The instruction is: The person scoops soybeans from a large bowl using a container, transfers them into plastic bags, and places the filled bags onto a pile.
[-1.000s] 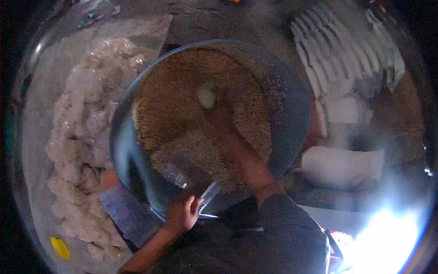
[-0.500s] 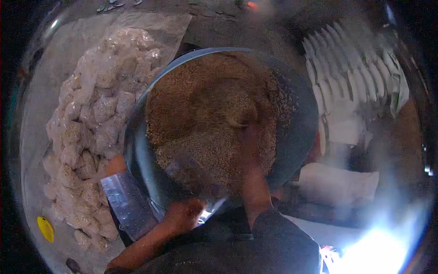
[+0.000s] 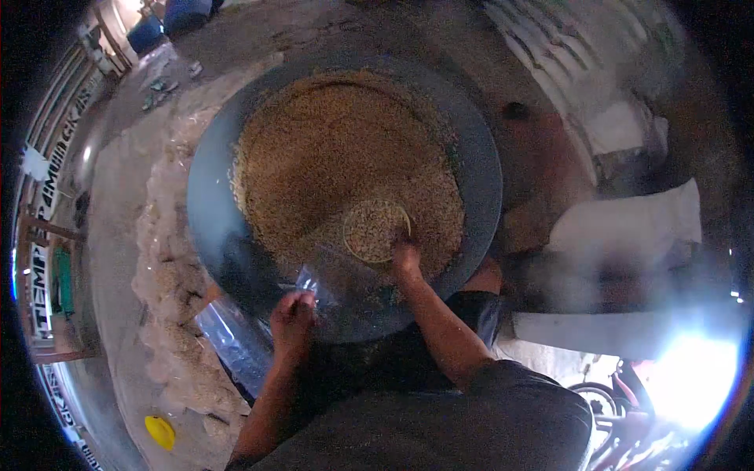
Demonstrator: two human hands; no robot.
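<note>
– Where is the bowl (image 3: 375, 202) now?
– It is inside the wide basin (image 3: 208, 180), toward five o'clock from the basin's centre, mouth upward and full of grain (image 3: 338, 133).

– And how do the fingers stand?
– The right hand (image 3: 406, 255) grasps the bowl's rim at its four o'clock side. The left hand (image 3: 292, 314), near seven o'clock of the basin, has its fingers closed on the edge of a clear bag (image 3: 338, 275). (Whether the mouth of this bag is spread, I cannot tell; the plastic is too transparent.)

– I judge the step is to handle a full scoop beside the bag. How is it done well?
– The bowl should stay level, because it is held from one side only and could tip toward ten o'clock. A firm grip, with the thumb not deep in the grain, would be better.

– And the left hand?
– It should hold the bag over the basin, so that fallen grain returns to the heap. The bag lies at seven o'clock from the bowl, quite near, so a short, slow movement is enough.
</note>
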